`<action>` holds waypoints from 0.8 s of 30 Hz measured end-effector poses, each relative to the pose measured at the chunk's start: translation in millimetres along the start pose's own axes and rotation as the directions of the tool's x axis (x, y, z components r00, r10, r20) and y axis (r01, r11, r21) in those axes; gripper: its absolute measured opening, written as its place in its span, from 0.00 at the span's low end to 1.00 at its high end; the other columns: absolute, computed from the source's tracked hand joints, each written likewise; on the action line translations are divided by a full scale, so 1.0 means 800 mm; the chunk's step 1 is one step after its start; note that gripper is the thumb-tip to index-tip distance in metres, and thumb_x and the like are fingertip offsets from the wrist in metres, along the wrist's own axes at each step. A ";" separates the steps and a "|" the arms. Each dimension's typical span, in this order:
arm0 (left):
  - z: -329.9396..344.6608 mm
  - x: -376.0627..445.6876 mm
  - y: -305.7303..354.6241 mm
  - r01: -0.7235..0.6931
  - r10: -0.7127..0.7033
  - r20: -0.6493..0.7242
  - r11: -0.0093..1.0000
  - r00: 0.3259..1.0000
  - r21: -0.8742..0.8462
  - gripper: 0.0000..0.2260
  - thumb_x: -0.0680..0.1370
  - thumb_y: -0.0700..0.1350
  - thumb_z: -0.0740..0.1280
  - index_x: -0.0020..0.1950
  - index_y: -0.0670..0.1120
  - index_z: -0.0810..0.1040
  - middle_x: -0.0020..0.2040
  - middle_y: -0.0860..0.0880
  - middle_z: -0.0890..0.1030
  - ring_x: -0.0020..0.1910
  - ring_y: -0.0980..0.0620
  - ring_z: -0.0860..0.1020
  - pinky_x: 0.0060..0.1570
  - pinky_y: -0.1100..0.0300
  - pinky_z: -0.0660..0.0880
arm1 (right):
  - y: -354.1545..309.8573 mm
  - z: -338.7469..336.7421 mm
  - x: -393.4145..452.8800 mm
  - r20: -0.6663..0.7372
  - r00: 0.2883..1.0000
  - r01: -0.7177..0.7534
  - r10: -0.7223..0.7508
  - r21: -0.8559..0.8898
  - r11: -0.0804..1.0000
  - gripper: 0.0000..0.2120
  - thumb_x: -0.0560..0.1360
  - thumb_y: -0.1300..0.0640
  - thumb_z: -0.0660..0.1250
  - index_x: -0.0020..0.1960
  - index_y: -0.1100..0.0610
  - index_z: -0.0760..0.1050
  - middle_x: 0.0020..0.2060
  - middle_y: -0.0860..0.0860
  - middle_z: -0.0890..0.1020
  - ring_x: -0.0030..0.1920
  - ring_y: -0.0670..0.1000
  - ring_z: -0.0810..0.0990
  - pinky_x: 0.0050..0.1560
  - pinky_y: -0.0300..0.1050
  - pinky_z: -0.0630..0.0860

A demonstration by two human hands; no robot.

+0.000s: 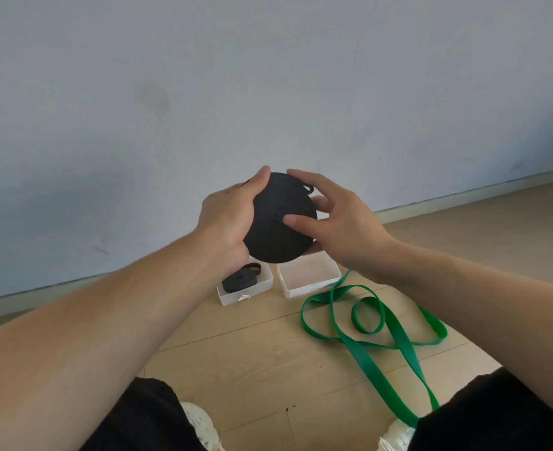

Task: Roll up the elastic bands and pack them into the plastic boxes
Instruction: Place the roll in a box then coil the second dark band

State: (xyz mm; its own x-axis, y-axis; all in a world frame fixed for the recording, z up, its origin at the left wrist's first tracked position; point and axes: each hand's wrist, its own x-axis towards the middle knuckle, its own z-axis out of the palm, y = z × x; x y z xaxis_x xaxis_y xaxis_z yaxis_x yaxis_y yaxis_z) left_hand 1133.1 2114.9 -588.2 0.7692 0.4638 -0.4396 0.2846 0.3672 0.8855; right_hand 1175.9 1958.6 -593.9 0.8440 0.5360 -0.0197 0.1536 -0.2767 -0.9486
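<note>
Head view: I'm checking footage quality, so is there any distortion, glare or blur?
Head view: wide-angle bending curves the baseboard; soft, even light, no glare; black roll between left hand and right hand shows little surface detail.

Hands: two are counted, the left hand and the right hand.
Plastic boxes: two are counted, the left box and the right box.
Black rolled bands: two are counted, the large roll held up and the small roll in the left box.
Green bands: one unrolled green band is seen on the floor.
Shoes: two white shoes are partly seen.
</note>
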 end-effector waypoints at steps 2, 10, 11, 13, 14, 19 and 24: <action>-0.009 0.001 0.009 -0.002 0.002 -0.021 1.000 1.000 0.004 0.18 0.73 0.58 0.76 0.54 0.47 0.83 0.51 0.45 0.86 0.48 0.42 0.85 0.43 0.50 0.83 | -0.009 0.009 0.007 -0.010 1.000 0.012 -0.011 0.026 1.000 0.28 0.76 0.61 0.74 0.71 0.41 0.72 0.55 0.51 0.84 0.46 0.53 0.88 0.40 0.48 0.86; -0.019 0.018 0.023 -0.003 -0.037 0.107 0.937 0.994 0.350 0.23 0.79 0.65 0.64 0.59 0.47 0.81 0.55 0.44 0.85 0.54 0.43 0.84 0.59 0.46 0.80 | -0.001 0.011 0.025 -0.010 0.999 -0.036 0.036 0.034 0.999 0.28 0.74 0.63 0.76 0.71 0.46 0.74 0.53 0.54 0.85 0.48 0.56 0.87 0.42 0.53 0.86; -0.016 0.018 0.025 -0.006 -0.055 0.125 0.898 0.991 0.441 0.24 0.80 0.66 0.61 0.60 0.48 0.80 0.55 0.45 0.85 0.55 0.44 0.83 0.60 0.46 0.79 | 0.002 0.011 0.029 -0.006 0.999 -0.043 0.043 0.001 0.999 0.28 0.74 0.63 0.76 0.71 0.46 0.74 0.53 0.53 0.85 0.47 0.56 0.87 0.42 0.53 0.86; -0.011 0.025 0.039 -0.028 -0.080 0.167 0.827 0.983 0.561 0.24 0.81 0.67 0.59 0.60 0.48 0.79 0.54 0.47 0.84 0.56 0.45 0.81 0.59 0.45 0.77 | 0.011 0.014 0.045 0.021 0.998 -0.061 0.061 -0.034 0.998 0.28 0.74 0.63 0.75 0.70 0.45 0.74 0.54 0.54 0.84 0.45 0.56 0.87 0.40 0.50 0.86; -0.011 0.034 0.045 -0.050 -0.068 0.180 0.813 0.981 0.580 0.24 0.81 0.66 0.59 0.60 0.47 0.78 0.54 0.48 0.83 0.55 0.45 0.81 0.57 0.45 0.76 | 0.016 0.016 0.055 0.034 0.997 -0.074 0.075 -0.046 0.996 0.28 0.75 0.63 0.75 0.70 0.45 0.74 0.55 0.54 0.84 0.45 0.56 0.87 0.39 0.49 0.86; -0.051 0.120 0.017 -0.153 0.097 0.121 0.730 0.988 0.666 0.28 0.79 0.62 0.66 0.74 0.48 0.69 0.69 0.49 0.75 0.66 0.46 0.76 0.68 0.45 0.73 | 0.084 0.043 0.110 0.091 0.986 -0.108 0.141 -0.297 0.949 0.28 0.74 0.57 0.75 0.71 0.42 0.72 0.52 0.49 0.84 0.50 0.50 0.84 0.48 0.45 0.82; -0.118 0.210 -0.067 0.033 -0.080 0.037 0.729 0.996 0.683 0.15 0.80 0.51 0.69 0.63 0.44 0.76 0.61 0.45 0.81 0.57 0.45 0.81 0.55 0.55 0.79 | 0.198 0.101 0.142 0.080 0.916 -0.357 0.392 -0.277 0.892 0.26 0.75 0.59 0.74 0.71 0.49 0.72 0.54 0.51 0.83 0.52 0.53 0.83 0.47 0.45 0.83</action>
State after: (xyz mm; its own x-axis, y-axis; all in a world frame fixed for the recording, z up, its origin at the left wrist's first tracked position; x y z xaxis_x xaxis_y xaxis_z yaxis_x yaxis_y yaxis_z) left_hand 1193.5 2249.3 -723.4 0.7645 0.4027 -0.5034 0.6242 -0.2675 0.7340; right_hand 1254.9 2040.4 -772.1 0.7923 0.4469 -0.4153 -0.0222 -0.6592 -0.7517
